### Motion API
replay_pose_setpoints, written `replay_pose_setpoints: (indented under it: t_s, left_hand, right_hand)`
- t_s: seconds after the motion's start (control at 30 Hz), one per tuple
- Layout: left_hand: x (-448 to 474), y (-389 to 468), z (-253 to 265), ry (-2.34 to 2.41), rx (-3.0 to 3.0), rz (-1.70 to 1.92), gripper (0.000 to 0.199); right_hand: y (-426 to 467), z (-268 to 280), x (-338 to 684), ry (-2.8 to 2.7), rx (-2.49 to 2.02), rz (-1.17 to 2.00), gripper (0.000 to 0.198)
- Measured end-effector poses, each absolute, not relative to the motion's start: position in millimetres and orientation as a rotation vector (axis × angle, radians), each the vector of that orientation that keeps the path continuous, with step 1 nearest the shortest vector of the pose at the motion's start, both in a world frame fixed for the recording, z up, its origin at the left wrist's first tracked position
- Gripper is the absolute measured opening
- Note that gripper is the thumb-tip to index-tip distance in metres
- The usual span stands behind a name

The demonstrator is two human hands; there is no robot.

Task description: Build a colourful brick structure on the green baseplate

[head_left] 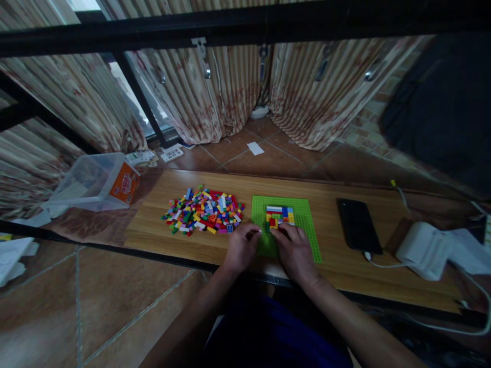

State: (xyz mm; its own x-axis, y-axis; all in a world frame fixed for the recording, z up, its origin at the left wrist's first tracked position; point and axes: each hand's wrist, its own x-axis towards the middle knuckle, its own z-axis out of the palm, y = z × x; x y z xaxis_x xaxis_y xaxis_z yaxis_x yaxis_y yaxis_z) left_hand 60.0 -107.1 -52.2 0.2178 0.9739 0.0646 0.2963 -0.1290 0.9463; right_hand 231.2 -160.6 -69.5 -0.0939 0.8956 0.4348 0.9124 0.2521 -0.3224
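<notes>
A green studded baseplate (310,240) lies on the wooden bench in front of me. On it sits a block of multicoloured toy bricks (279,210), with white, red, blue and yellow showing. My left hand (241,247) is at the plate's left edge, its thumb and fingers pinched together. Something small and pale shows at its fingertips, too small to name. My right hand (296,250) rests over the near side of the built bricks, with thumb and fingers closed on them. That hand hides part of the build. Left of the plate spreads a pile of loose toy bricks (203,210).
A black phone (358,225) with a white cable lies right of the plate, beside a white box-shaped device (424,250). A clear plastic bin (92,179) with an orange label stands at the far left. Curtains (230,92) hang behind a dark metal bar (230,30).
</notes>
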Motion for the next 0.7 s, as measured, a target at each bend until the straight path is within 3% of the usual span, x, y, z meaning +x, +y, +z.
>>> replay_pose_setpoints:
  t_s: [0.33, 0.7]
  left_hand:
    - [73, -94, -41, 1.206, 1.879, 0.749, 0.011]
    - [75, -86, -38, 1.185, 1.996, 0.649, 0.011]
  right_hand:
    - [-168, -64, 238, -1.567, -1.58, 0.158, 0.033]
    - [-168, -63, 234, -1.593, -1.56, 0.116, 0.028]
